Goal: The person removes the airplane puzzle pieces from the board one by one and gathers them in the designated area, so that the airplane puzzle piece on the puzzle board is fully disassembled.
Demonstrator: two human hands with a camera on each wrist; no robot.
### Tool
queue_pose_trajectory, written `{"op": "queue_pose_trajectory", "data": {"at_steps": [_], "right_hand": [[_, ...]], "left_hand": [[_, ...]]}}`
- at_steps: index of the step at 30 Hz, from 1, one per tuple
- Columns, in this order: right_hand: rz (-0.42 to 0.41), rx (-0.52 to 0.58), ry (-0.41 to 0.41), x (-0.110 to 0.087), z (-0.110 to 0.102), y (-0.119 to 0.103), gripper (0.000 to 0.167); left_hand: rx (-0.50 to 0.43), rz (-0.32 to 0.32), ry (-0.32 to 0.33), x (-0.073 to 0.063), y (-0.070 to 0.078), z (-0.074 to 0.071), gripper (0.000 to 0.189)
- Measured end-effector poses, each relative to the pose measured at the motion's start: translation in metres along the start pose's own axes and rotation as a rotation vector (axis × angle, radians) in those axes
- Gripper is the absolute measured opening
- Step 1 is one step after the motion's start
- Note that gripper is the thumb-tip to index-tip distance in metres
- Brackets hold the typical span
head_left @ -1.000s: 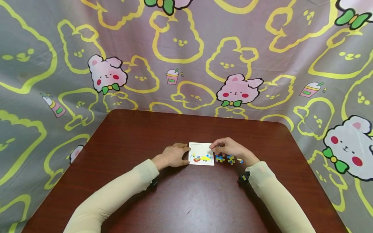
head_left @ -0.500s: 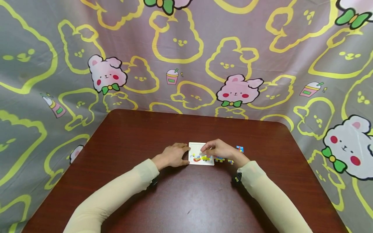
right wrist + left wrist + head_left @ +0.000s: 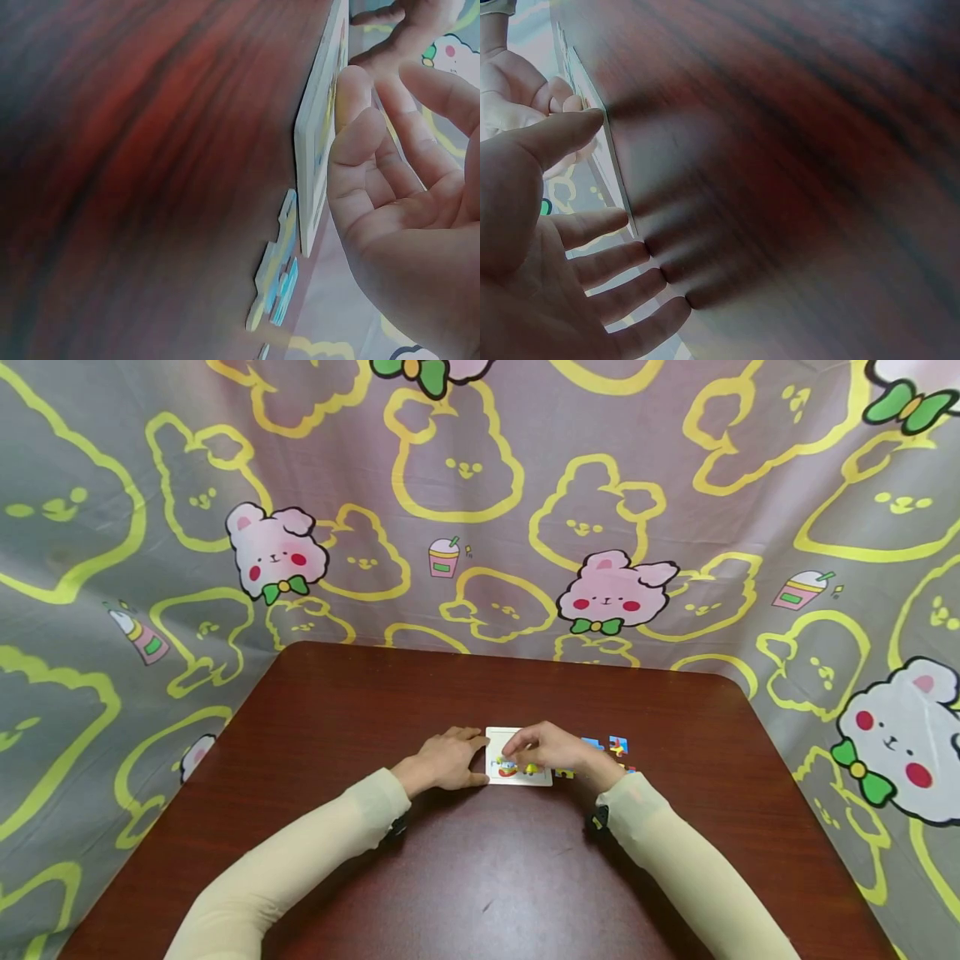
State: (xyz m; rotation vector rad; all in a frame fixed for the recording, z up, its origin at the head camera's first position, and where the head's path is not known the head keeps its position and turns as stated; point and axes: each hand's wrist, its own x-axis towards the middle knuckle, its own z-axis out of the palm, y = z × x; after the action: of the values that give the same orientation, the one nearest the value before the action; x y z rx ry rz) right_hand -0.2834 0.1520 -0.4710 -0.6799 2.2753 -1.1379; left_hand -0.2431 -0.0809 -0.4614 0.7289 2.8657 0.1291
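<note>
A white puzzle board (image 3: pixel 501 734) lies flat on the table, with a colourful picture along its near part. My left hand (image 3: pixel 448 760) rests at the board's left side. In the left wrist view its thumb (image 3: pixel 577 133) and index fingertip touch the board's edge; the fingers are nearly straight. Over the board bends my right hand (image 3: pixel 551 745). The right wrist view shows that hand's thumb (image 3: pixel 358 139) and index fingertips close together at the board's face; whether a piece sits between them is hidden. Blue and yellow puzzle pieces (image 3: pixel 618 746) lie right of the board.
Several jigsaw pieces sit beneath and beyond the right wrist, one puzzle piece (image 3: pixel 274 262) close to the board's edge. The dark red-brown table (image 3: pixel 480 868) extends all around. A patterned curtain (image 3: pixel 480 535) hangs behind and along the sides.
My right hand has moved left from the board's right edge to over its middle, uncovering pieces at the upper right and covering others. My left hand and the board stay put.
</note>
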Motion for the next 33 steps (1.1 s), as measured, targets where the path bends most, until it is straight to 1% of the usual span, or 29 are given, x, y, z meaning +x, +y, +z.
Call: {"op": "queue_pose_trajectory", "data": {"at_steps": [7, 13, 18, 21, 23, 27, 33], "right_hand": [[0.015, 0.005, -0.016, 0.0026, 0.0037, -0.0012, 0.022], [0.012, 0.020, -0.026, 0.0035, 0.0043, -0.0028, 0.023], [0.010, 0.024, -0.003, 0.0047, 0.0056, -0.0039, 0.024], [0.023, 0.018, 0.014, 0.0056, 0.0061, -0.0043, 0.024], [0.028, 0.033, 0.016, 0.0060, 0.0062, -0.0047, 0.024], [0.048, 0.065, 0.002, 0.0060, 0.0055, -0.0058, 0.024], [0.063, 0.058, -0.011, 0.0067, 0.0060, -0.0068, 0.022]], "left_hand": [[-0.011, 0.005, 0.008, 0.0002, -0.0005, -0.0012, 0.074], [-0.011, 0.014, 0.012, -0.0002, -0.0006, -0.0017, 0.074], [-0.003, 0.014, 0.011, 0.0009, -0.0013, -0.0013, 0.074], [0.002, 0.009, 0.006, 0.0019, -0.0016, -0.0011, 0.073], [0.000, 0.004, 0.003, 0.0020, -0.0017, -0.0012, 0.074], [0.000, 0.000, 0.003, 0.0023, -0.0019, -0.0010, 0.074], [-0.001, 0.007, 0.007, 0.0019, -0.0019, 0.0006, 0.074]]}}
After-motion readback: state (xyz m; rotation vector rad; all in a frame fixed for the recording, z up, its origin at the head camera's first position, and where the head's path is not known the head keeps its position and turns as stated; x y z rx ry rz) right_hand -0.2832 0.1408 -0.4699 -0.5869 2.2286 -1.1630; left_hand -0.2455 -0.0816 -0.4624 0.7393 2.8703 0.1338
